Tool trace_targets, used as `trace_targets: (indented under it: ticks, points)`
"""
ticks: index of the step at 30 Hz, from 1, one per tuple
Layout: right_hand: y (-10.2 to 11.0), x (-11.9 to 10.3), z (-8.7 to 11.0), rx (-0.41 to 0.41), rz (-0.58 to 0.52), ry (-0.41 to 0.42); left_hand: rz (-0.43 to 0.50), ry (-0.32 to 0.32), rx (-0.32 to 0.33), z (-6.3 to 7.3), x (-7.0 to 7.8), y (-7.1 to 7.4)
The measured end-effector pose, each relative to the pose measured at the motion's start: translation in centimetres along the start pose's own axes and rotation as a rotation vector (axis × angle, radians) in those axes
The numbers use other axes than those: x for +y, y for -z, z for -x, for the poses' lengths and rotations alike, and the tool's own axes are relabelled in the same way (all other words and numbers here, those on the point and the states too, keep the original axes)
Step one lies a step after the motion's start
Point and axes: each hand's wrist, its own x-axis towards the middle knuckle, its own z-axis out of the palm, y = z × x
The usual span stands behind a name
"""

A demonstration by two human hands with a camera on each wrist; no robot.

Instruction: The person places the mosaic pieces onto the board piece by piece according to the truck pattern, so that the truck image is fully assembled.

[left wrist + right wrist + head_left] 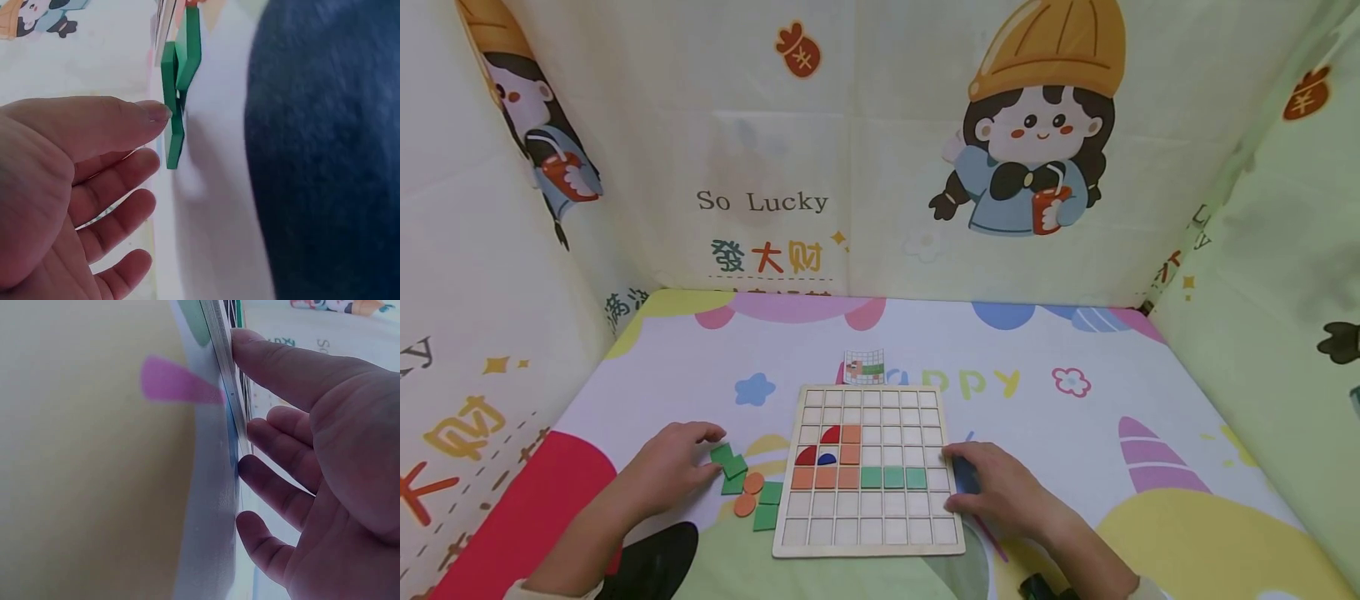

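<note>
A wooden grid board [868, 552] lies on the table. Orange squares [825, 477], red curved pieces [831, 434], a blue half-round piece [826, 459] and a row of green squares [893, 477] sit in its cells. To its left, my left hand [670, 462] is beside a small pile of green square tiles [735, 466], fingers loosely spread. In the left wrist view its thumb tip is right at the edge of a green tile [170, 72]. My right hand [1000, 492] touches the board's right edge with fingertips and thumb, fingers extended.
Orange discs [753, 482] and more green squares [765, 517] lie between the pile and the board. A small picture card [864, 367] with a grid pattern is behind the board. Printed cloth walls [880, 167] enclose the table. A dark object [1037, 587] lies near the right forearm.
</note>
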Motion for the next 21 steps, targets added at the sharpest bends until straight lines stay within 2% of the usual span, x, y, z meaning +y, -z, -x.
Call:
trace_targets:
  ticks: [14, 21]
  points:
    - [-0.06, -0.25, -0.04, 0.000, -0.005, -0.032, 0.022, 0.019, 0.003, -0.24, -0.18, -0.10]
    - [0.05, -0.23, 0.04, -0.002, -0.011, -0.021, 0.007, 0.026, 0.022, -0.42, -0.35, -0.21]
